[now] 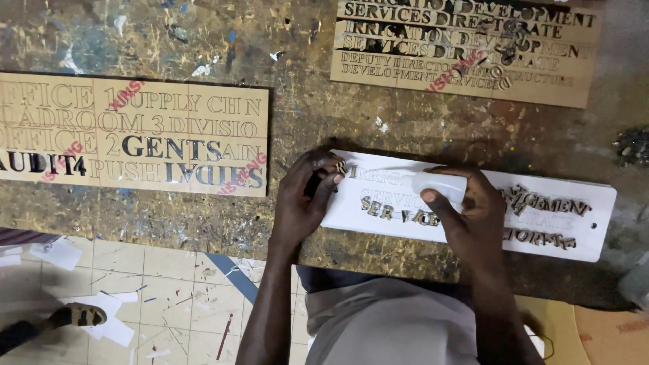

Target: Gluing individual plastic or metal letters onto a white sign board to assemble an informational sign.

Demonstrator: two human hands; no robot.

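Observation:
A long white sign board (595, 203) lies on the worn workbench, with several small gold cut-out letters stuck on it in rows and a loose cluster (541, 203) towards its right end. My left hand (304, 196) rests at the board's left end and pinches a small gold letter (341, 168) at its top left corner. My right hand (466, 209) lies over the middle of the board and grips a small white bottle (439, 184), held flat against the surface.
A tan laser-cut sheet of letters (135, 135) lies at the left of the bench, another (466, 47) at the top right. The paint-stained bench edge (203, 236) runs below; a tiled floor with paper scraps and someone's sandalled foot (74, 316) shows at lower left.

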